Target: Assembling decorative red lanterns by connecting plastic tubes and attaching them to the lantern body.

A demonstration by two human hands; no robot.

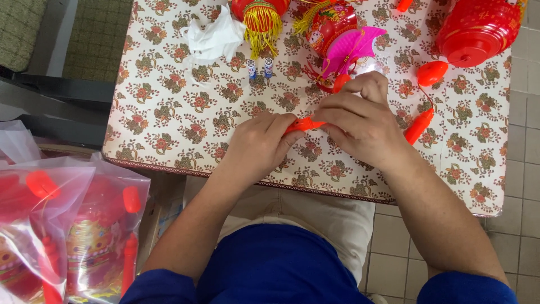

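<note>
1. both of your hands are closed on one thing: the fingers (pixel 343 115) of your right hand (pixel 360 121) pinch one end of a slim orange plastic handle (pixel 306 124), and your left hand (pixel 259 143) wraps the other end, thumb side up. the handle lies low over the surface (pixel 169 112), about at its middle and near the front edge.
2. the step in hand looks like working on that handle, opening or closing an end of it; i cannot tell which, since your fingers hide the joint.
3. two small batteries (pixel 260 68) stand upright, just beside each other, farther up the surface and well apart from your hands. if they belong in the handle, the next move calls for freeing one hand while the other keeps its hold.
4. just past your right hand lies a pink paper lantern (pixel 351 48), and to its right a second orange handle (pixel 419 125) joined by a thin cord to an orange bulb cap (pixel 432 73). keep your right wrist off that cord.
5. farther out sit a red lantern (pixel 478 28) at the far right corner, a tasselled lantern (pixel 260 17) and a crumpled white tissue (pixel 216 36).
6. open room lies to your left, on the flowered cloth between the tissue and the front edge.
7. beyond the left edge, clear bags of red lanterns (pixel 67 225) hang or stand low beside your knee.
</note>
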